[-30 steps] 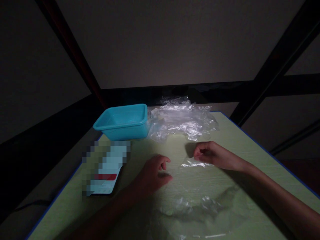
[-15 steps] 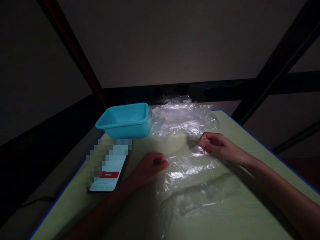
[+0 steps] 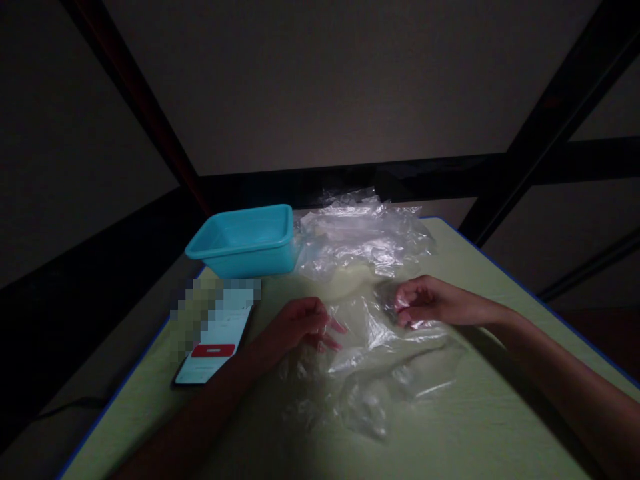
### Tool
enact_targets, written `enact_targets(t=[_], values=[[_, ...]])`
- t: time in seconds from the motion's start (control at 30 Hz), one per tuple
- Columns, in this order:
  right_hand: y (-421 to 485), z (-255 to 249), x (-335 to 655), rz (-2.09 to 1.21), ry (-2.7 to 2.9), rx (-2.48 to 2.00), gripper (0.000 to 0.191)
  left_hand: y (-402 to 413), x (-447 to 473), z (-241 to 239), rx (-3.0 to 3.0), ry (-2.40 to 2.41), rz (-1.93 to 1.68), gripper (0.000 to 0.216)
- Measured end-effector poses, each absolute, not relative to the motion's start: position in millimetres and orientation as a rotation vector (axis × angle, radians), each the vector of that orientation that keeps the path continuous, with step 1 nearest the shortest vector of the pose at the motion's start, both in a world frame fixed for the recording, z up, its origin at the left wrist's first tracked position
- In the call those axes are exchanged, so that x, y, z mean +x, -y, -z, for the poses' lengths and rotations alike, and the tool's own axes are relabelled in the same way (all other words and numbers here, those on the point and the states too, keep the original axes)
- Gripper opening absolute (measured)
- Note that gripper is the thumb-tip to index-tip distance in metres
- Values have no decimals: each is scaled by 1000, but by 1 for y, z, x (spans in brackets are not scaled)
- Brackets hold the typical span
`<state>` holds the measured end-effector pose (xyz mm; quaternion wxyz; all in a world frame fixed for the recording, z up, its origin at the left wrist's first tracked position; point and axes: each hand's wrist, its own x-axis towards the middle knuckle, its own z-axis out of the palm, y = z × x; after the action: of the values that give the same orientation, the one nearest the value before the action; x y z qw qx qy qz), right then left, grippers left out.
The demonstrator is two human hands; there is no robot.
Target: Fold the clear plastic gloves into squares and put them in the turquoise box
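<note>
Holding a clear plastic bag [image 3: 367, 327] low over the middle of the table [image 3: 475, 283], stretched crosswise between both hands. Running its long axis from left to right, roughly parallel to the far edge; cannot tell the mouth from the closed end, so creased and see-through. Gripping the bag's right end with the curled fingers of the right hand [image 3: 425, 301]. Reaching in from the left with the left hand [image 3: 300, 319], fingertips parted and visible through the film, not pinched together. Nearer the body, more crumpled film [image 3: 370, 403]; cannot tell whether joined to the same bag.

Pale, green-tinted tabletop, dimly lit, with forearm shadow along the right. Beyond it, a grey wall [image 3: 350, 100] crossed by a dark band [image 3: 430, 175] and slanting dark beams [image 3: 525, 160].

Along the far edge, a heap of clear bags [image 3: 365, 240], just beside a turquoise tub [image 3: 255, 260] at the far left corner. By the left blue edging [image 3: 123, 381], a phone [image 3: 225, 333], partly pixelated, pointing away lengthwise. Between right forearm and right-hand edging, a strip of bare tabletop.
</note>
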<state>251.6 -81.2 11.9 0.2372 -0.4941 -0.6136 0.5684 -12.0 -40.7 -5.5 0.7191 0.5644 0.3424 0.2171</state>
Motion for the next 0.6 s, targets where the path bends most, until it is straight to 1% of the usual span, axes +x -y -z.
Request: enact_targets(t=[0.13, 0.2, 0.33, 0.43, 0.53, 0.6], values=[[86, -19, 251, -1680, 1672, -1283, 18, 42, -18, 1, 1060, -498, -276, 29], [87, -21, 250, -1692, 1627, -1241, 20, 43, -21, -3, 997, -443, -252, 25], [85, -18, 248, -1613, 1529, -1254, 24, 40, -20, -9, 916, -578, -458, 21], [80, -12, 248, -1513, 1478, -1339, 24, 34, -17, -11, 716, -720, -657, 18], [76, -4, 252, -1409, 1396, -1433, 24, 28, -14, -14, 503, -744, -825, 29], [75, 0, 254, -1381, 1351, -1466, 28, 26, -12, -14, 437, -745, -952, 30]])
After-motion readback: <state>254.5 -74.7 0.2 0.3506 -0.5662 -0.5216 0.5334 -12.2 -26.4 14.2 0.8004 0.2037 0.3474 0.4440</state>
